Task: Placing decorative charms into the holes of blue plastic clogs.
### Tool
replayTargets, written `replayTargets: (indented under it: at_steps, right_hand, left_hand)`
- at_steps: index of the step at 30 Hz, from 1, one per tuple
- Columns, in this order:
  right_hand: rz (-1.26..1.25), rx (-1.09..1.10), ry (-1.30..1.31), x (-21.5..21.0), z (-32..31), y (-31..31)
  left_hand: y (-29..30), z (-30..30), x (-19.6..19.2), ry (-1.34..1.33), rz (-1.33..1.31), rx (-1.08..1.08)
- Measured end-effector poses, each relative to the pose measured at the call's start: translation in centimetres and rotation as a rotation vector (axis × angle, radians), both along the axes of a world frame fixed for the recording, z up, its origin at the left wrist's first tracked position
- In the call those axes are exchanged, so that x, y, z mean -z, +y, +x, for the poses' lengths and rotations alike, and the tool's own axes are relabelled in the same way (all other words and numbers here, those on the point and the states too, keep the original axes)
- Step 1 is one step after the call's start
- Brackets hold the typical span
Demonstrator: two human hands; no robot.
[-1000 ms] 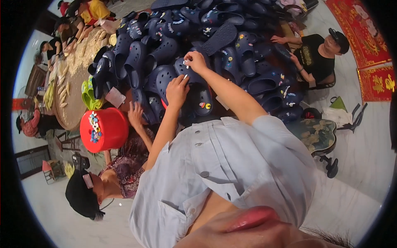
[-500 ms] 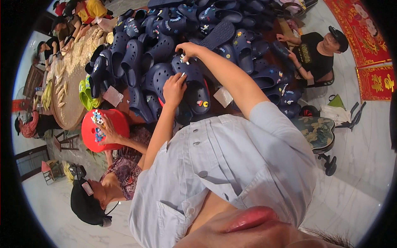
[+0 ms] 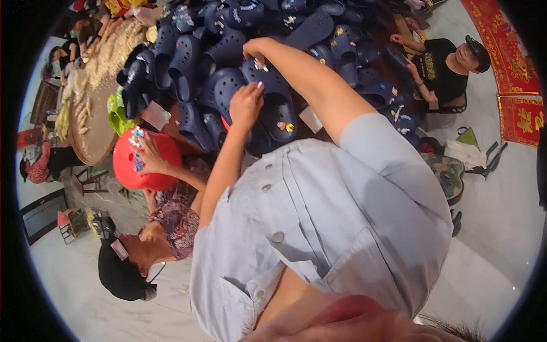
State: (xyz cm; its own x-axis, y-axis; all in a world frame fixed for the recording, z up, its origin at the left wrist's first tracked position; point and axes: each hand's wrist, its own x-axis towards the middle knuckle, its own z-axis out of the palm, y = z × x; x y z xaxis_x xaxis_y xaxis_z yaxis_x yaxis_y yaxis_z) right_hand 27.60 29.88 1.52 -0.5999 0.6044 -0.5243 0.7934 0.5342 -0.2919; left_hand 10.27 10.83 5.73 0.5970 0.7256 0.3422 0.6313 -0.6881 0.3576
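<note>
A navy clog (image 3: 273, 105) with small holes lies in front of me, its holed toe pointing away. My right hand (image 3: 257, 50) reaches over that toe, fingers curled and pinching at a white charm (image 3: 260, 66) on its holed top. From the near left side my left hand (image 3: 246, 105) comes up beside the clog, fingers bent together. Something small and white shows at its fingertips, too small to name. Red and yellow charms (image 3: 285, 126) sit toward the clog's near end. Another navy clog (image 3: 221, 94) lies just left of it.
Navy clogs (image 3: 233, 43) are heaped beyond my hands. On the left, a person's hand (image 3: 149, 157) holds colourful charms over a red plastic stool (image 3: 126, 171). Lime-green clogs (image 3: 118, 114) lie behind it. Another person (image 3: 447, 71) sits at the right.
The view has shifted, so the clogs and people sit a little differently in the picture. Both hands stay at the same clog, the left slightly nearer the white charm.
</note>
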Motion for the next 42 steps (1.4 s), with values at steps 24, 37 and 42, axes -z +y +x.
replayTargets:
  at_steps: [24,37,42]
  right_hand:
    - [0.053,0.882,0.699,1.6,0.5,-8.1]
    - [-0.198,0.718,0.913,-1.7,2.5,-8.1]
    - [-0.112,0.649,0.922,1.3,1.9,-7.0]
  left_hand:
    - [-1.4,-3.2,1.1,-0.047,0.017,-0.055]
    - [-1.5,-2.8,0.6,-0.062,0.040,-0.059]
    - [-1.0,-2.5,0.6,-0.057,0.036,-0.045]
